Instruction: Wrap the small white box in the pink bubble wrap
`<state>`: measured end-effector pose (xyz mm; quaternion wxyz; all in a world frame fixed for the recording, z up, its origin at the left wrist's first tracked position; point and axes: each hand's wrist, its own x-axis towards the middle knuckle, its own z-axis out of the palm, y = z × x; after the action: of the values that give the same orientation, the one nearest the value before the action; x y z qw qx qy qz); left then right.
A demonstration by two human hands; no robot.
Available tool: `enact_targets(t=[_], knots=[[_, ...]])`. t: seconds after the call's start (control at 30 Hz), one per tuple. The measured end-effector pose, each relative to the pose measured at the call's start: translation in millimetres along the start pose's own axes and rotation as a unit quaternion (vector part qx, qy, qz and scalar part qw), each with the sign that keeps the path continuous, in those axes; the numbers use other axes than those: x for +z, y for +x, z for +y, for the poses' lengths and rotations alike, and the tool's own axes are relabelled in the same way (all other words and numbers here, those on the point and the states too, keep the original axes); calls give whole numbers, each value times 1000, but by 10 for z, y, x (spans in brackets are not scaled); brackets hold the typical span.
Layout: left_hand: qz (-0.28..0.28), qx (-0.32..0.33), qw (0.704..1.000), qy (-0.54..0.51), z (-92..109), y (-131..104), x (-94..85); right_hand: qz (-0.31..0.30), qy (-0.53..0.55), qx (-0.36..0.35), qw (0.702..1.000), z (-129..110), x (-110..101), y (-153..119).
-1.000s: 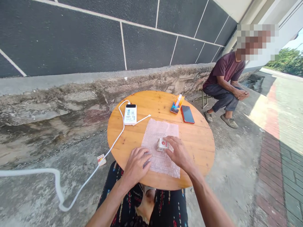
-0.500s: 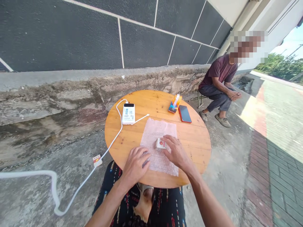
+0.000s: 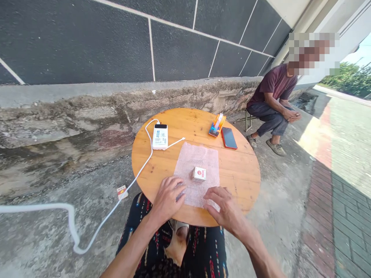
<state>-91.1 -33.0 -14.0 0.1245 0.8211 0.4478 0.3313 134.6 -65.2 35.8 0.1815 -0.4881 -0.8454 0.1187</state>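
Observation:
A small white box (image 3: 199, 174) with a red mark stands near the middle of a pinkish sheet of bubble wrap (image 3: 199, 154), which lies flat on the round wooden table (image 3: 243, 173). My left hand (image 3: 169, 197) rests by the sheet's left edge, its fingers apart and curved, holding nothing. On the other side, my right hand (image 3: 223, 206) is over the sheet's lower right corner, open and apart from the box.
A white power bank (image 3: 160, 137) with a cable is at the table's back left. An orange tape dispenser (image 3: 217, 125) and a red-edged phone (image 3: 229, 138) are at the back right. A person (image 3: 274, 96) sits beyond. A small carton (image 3: 122, 192) lies on the ground.
My right hand has let go of the white box and moved back towards me, to the sheet's near edge. The view has shifted slightly.

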Motion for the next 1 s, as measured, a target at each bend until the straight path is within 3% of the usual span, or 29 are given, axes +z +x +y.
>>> enact_targets(t=[0.1, 0.23, 0.4, 0.53, 0.73, 0.83, 1.0], knots=[[2, 1, 1000, 0, 2, -11, -8, -19, -53, 3, 998, -101, 173, -135], [8, 19, 1000, -6, 51, -41, -64, 30, -88, -9, 996, -68, 383, -138], [-26, 54, 998, 1, 212, -62, -144, 31, -67, 15, 997, -31, 310, -110], [-60, 52, 997, 16, 272, -68, -117, 10, -65, -12, 998, -84, 278, -189], [-66, 44, 996, 27, 263, -61, -51, 84, -64, -1, 994, -73, 488, -231], [-64, 51, 996, 38, 271, -6, -15, 117, 2, 28, 993, -52, 440, -177], [-1, 60, 998, 24, 290, 191, 25, 145, 64, 37, 987, 1, 173, -79]])
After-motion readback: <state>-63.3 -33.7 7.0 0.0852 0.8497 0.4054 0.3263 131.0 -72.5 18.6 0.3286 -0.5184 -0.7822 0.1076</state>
